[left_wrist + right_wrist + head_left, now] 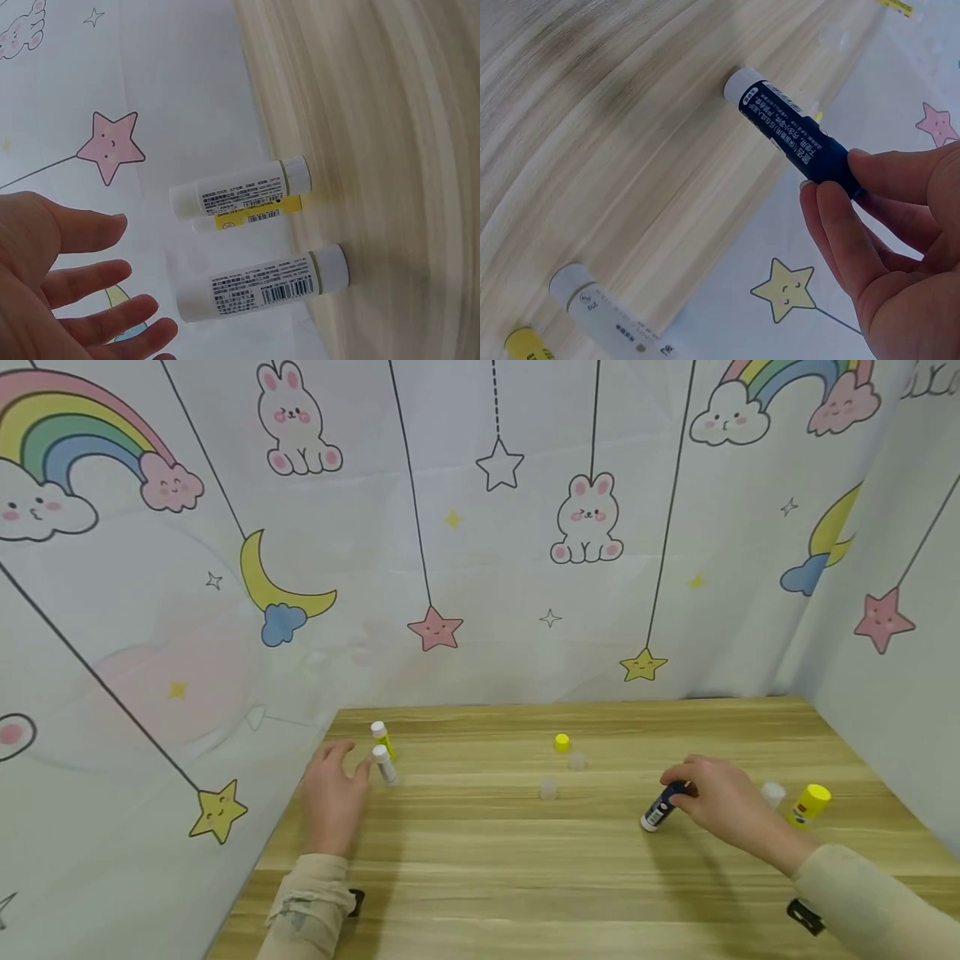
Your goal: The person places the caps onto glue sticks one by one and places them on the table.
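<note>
Head view: a right hand (pixel 723 797) pinches one end of a navy-blue plastic tube with a white base (pixel 662 807), tilted over the wooden tabletop (pixel 480 868), well in from its right edge. Such an end-grip might let the tube swivel or slip. Near the left edge, a left hand (pixel 333 797), fingers spread and holding nothing, hovers beside a white plastic tube (pixel 386 768) and a yellow-bodied, white-topped tube (pixel 387 746); a brush of the thumb could topple both. Near the right edge, a yellow cylindrical tube (pixel 812 806) risks a sleeve bump. Opaque walls hide whatever these containers hold.
</note>
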Action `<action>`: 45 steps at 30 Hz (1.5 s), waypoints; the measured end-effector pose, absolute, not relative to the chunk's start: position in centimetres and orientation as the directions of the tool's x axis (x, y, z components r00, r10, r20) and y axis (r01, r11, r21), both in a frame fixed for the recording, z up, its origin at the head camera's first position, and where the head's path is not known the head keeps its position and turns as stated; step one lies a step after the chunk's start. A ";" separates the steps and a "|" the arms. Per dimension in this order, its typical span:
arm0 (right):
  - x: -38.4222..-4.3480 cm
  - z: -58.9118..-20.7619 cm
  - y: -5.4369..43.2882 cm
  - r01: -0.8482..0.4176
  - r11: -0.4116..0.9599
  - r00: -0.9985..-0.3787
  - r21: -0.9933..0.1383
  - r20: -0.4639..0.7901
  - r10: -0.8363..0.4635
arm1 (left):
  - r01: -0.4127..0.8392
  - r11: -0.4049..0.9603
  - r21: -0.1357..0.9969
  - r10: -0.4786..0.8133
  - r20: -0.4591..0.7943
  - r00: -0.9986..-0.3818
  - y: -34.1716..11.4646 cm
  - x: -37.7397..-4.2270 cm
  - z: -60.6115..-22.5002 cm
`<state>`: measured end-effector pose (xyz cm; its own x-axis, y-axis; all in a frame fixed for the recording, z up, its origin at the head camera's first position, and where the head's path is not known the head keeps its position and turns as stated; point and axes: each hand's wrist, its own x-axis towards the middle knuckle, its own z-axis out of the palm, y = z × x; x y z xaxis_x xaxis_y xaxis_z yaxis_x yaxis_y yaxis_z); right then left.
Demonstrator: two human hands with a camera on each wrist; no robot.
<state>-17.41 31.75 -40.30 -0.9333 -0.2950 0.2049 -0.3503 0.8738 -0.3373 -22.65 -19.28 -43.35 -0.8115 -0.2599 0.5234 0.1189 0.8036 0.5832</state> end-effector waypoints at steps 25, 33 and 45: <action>-17.2 -39.6 35.1 -0.347 0.902 -0.933 -0.257 0.189 -0.306 | -0.048 0.760 0.648 -0.359 0.357 -0.862 -20.9 -23.3 -45.2; -16.9 -39.5 36.0 -0.347 0.909 -0.934 -0.232 0.175 -0.312 | -0.105 0.748 0.655 -0.374 0.285 -0.883 -21.2 -23.2 -45.6; -16.7 -39.6 37.1 -0.354 0.914 -0.930 -0.197 0.182 -0.320 | -0.099 0.741 0.664 -0.390 0.307 -0.868 -21.2 -23.2 -46.7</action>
<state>-16.72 37.14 -39.55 -0.9297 -0.3203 0.1816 -0.3536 0.9144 -0.1971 -23.22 -21.24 -46.75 -0.8681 -0.3904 0.3066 -0.0988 0.7411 0.6641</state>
